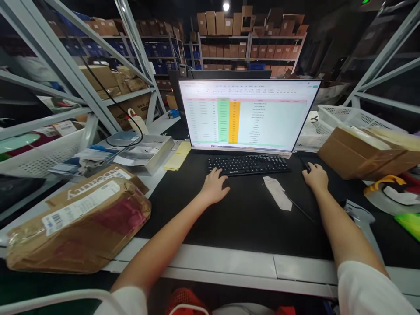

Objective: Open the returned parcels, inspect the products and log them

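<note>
My left hand (215, 186) rests on the black desk mat (243, 218) with its fingers spread over the left end of a black keyboard (248, 164). My right hand (315, 177) is cupped over a black mouse (306, 165) to the right of the keyboard. Behind the keyboard a monitor (249, 114) shows a spreadsheet with green and orange columns. Between my hands lies a crumpled strip of paper (277, 192) beside a thin black pen (300, 209).
A taped brown parcel (78, 223) with a label lies at the left front. An open grey box (147, 153) and yellow notes (177, 157) sit left of the monitor. A cardboard box (357, 153) and white baskets (344, 118) stand right. Shelves of cartons fill the background.
</note>
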`<state>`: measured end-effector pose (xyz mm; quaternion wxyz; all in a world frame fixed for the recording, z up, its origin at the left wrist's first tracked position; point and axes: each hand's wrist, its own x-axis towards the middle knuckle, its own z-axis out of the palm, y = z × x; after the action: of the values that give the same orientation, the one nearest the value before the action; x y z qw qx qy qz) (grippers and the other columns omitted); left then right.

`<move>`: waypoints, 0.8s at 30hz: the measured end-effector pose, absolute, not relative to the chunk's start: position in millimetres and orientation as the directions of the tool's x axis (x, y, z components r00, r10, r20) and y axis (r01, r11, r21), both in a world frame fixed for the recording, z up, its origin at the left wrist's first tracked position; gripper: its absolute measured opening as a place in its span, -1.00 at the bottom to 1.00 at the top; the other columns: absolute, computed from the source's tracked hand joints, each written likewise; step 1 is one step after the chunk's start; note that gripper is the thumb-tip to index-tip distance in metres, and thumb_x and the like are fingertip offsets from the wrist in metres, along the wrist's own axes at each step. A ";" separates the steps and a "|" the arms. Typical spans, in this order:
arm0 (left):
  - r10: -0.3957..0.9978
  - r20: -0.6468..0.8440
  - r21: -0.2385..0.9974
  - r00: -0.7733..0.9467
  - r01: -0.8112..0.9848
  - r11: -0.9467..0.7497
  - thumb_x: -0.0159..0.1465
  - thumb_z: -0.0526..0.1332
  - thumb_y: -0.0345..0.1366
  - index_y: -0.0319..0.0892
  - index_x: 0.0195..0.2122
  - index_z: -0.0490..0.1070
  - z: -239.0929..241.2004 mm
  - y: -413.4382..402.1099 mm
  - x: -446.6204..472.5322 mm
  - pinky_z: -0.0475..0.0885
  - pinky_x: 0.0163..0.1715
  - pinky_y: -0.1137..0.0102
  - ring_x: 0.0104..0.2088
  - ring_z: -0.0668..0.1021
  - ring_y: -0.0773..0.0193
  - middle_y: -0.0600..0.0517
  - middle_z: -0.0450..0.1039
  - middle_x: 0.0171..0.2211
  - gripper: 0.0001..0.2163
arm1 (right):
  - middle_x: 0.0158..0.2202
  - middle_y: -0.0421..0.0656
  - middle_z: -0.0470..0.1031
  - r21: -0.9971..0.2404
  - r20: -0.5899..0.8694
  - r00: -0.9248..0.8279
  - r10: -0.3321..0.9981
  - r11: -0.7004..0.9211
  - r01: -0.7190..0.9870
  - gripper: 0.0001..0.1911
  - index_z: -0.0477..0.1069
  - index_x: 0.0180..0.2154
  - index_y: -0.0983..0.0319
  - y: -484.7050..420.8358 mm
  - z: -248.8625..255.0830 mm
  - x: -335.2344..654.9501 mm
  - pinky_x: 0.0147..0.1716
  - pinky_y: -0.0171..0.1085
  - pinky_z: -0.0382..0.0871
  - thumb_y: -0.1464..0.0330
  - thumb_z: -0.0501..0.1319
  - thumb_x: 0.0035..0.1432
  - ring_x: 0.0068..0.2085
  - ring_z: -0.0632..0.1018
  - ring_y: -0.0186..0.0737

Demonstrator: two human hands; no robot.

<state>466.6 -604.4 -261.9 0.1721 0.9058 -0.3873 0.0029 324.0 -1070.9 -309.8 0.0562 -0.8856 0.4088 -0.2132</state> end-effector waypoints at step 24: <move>-0.446 0.242 0.283 0.862 -0.502 -0.817 0.40 0.12 0.05 -0.17 0.43 0.21 -307.2 -662.5 494.9 -0.06 0.44 -0.18 0.51 -0.02 -0.18 -0.20 0.00 0.50 -0.35 | 0.34 0.10 0.30 -0.235 0.364 0.659 -0.658 -0.750 -0.619 -0.46 0.41 0.29 0.28 -1091.6 -323.1 323.9 0.20 -0.17 0.14 0.16 0.10 0.42 0.23 0.37 -0.02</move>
<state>494.9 -662.5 -307.2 0.1707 0.9496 -0.2496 0.0827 323.9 -1091.6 -323.1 0.0452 -0.9097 0.3508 -0.2173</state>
